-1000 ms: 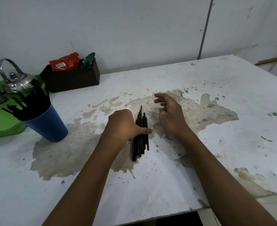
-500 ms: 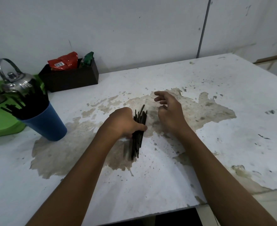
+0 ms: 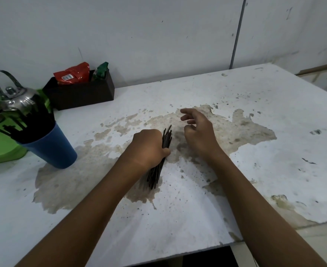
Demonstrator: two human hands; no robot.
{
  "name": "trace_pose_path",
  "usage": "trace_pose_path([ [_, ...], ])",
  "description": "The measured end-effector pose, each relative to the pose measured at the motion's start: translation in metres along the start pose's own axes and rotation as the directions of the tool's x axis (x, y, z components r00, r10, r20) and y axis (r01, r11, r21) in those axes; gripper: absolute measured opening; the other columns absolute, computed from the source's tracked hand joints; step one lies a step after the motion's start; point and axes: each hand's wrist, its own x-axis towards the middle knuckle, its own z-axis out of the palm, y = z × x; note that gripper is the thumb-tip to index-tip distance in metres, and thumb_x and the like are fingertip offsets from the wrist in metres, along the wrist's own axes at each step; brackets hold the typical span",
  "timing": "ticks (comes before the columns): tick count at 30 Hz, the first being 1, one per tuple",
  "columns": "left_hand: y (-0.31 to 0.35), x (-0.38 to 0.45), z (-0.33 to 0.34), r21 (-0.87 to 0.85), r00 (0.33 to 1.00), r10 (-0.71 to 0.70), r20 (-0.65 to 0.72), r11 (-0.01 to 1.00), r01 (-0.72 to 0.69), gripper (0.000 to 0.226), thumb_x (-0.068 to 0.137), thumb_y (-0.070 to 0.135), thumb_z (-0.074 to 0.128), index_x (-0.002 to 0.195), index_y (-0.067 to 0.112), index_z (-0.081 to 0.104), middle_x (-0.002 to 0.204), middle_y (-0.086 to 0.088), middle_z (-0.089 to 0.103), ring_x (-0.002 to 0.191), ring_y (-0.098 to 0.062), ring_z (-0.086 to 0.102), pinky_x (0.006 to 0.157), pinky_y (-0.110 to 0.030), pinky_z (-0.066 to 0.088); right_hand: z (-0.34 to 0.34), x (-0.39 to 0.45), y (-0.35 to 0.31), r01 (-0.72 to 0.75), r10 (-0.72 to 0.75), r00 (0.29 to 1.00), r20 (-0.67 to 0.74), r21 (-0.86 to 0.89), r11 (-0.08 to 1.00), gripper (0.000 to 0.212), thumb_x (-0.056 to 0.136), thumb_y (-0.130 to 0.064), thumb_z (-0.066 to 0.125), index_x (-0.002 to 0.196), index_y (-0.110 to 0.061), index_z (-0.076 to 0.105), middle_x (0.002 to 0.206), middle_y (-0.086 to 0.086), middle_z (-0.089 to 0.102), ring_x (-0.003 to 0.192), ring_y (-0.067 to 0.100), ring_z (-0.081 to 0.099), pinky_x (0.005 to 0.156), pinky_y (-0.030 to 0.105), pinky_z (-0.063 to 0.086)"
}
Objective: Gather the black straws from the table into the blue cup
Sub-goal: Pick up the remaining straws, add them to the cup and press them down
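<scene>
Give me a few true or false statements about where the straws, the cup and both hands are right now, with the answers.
1. The left hand grips a bundle of thin black straws. True.
2. The right hand holds straws too. False: it is open and empty.
3. The blue plastic cup is empty. False: black straws already stand in it.
4. The cup sits left of both hands. True.

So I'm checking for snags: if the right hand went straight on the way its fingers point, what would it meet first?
Probably nothing: the right hand points up-left over bare table; the black box lies left of that line.
</scene>
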Motion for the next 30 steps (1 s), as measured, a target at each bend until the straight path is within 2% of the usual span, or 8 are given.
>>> trace_pose_path([
  [8,0.004,-0.003,0.001,0.013,0.999,0.002,0.032,1.0,-0.002,0.039,0.097,0.028,0.06,0.067,0.011,0.041,0.063,-0.002,0.042,0.053,-0.013,0.038,0.046,-0.025,0.026,0.001,-0.001,0.001,0.058,-0.056,0.998,0.033,-0.077,0.995,0.048,0.082,0.01,0.041,0.117,-0.016,0.062,0.109,0.0,0.062,0.102,0.009,0.054,0.088,0.016,0.042],
  [11,0.01,-0.003,0.006,0.094,0.997,0.007,0.081,0.995,-0.015,0.022,0.1,0.02,0.054,0.083,0.006,0.058,0.07,-0.002,0.047,0.061,-0.016,0.046,0.053,-0.023,0.034,0.002,-0.001,0.004,0.081,-0.074,0.995,0.068,-0.121,0.989,0.048,0.082,0.01,0.04,0.117,-0.014,0.064,0.113,0.001,0.064,0.108,0.011,0.056,0.088,0.011,0.04],
  [14,0.011,-0.005,0.014,0.128,0.993,0.051,0.11,0.99,-0.065,0.017,0.097,0.008,0.053,0.107,0.004,0.067,0.085,-0.004,0.051,0.075,-0.019,0.051,0.065,-0.026,0.039,0.002,-0.001,0.004,0.077,-0.069,0.995,0.068,-0.12,0.99,0.048,0.082,0.01,0.041,0.117,-0.014,0.064,0.114,0.0,0.064,0.111,0.013,0.056,0.091,0.016,0.041],
  [16,0.008,-0.006,0.016,0.079,0.996,0.05,0.076,0.995,-0.056,0.016,0.1,0.012,0.05,0.096,0.005,0.063,0.076,-0.002,0.046,0.071,-0.018,0.048,0.062,-0.026,0.037,0.001,-0.002,0.004,0.069,-0.062,0.996,0.065,-0.114,0.991,0.048,0.083,0.01,0.04,0.116,-0.014,0.064,0.114,0.0,0.064,0.111,0.013,0.056,0.091,0.016,0.04],
  [20,-0.004,-0.009,0.016,0.039,0.999,0.05,0.012,0.998,-0.051,0.039,0.103,0.026,0.042,0.067,0.014,0.037,0.065,0.002,0.037,0.055,-0.012,0.034,0.059,-0.027,0.033,-0.001,-0.003,0.003,0.053,-0.048,0.997,0.058,-0.098,0.994,0.048,0.083,0.01,0.04,0.116,-0.016,0.063,0.113,-0.001,0.064,0.111,0.014,0.055,0.091,0.02,0.043],
  [22,-0.01,-0.012,0.02,-0.092,0.998,0.053,-0.023,0.994,-0.055,0.031,0.104,0.026,0.043,0.076,0.012,0.042,0.068,0.0,0.041,0.056,-0.011,0.037,0.05,-0.026,0.028,-0.002,-0.003,0.001,0.051,-0.047,0.997,0.053,-0.088,0.995,0.048,0.082,0.01,0.04,0.116,-0.015,0.063,0.113,0.0,0.064,0.109,0.013,0.056,0.094,0.024,0.044],
  [26,-0.015,-0.02,0.03,-0.225,0.99,0.044,-0.134,0.972,-0.073,0.018,0.106,0.027,0.041,0.102,0.01,0.046,0.075,0.003,0.047,0.061,-0.01,0.045,0.049,-0.024,0.027,-0.002,-0.003,-0.002,0.036,-0.032,0.999,0.042,-0.079,0.996,0.049,0.082,0.011,0.04,0.116,-0.014,0.063,0.11,-0.001,0.064,0.102,0.006,0.054,0.094,0.023,0.044],
  [30,-0.019,-0.026,0.041,-0.325,0.972,0.042,-0.23,0.939,-0.117,0.013,0.107,0.022,0.038,0.111,0.01,0.042,0.073,0.005,0.047,0.056,-0.006,0.045,0.043,-0.018,0.036,-0.001,-0.004,-0.003,0.025,-0.021,0.999,0.045,-0.082,0.996,0.049,0.082,0.011,0.04,0.117,-0.014,0.063,0.109,-0.002,0.064,0.097,-0.002,0.052,0.094,0.022,0.043],
])
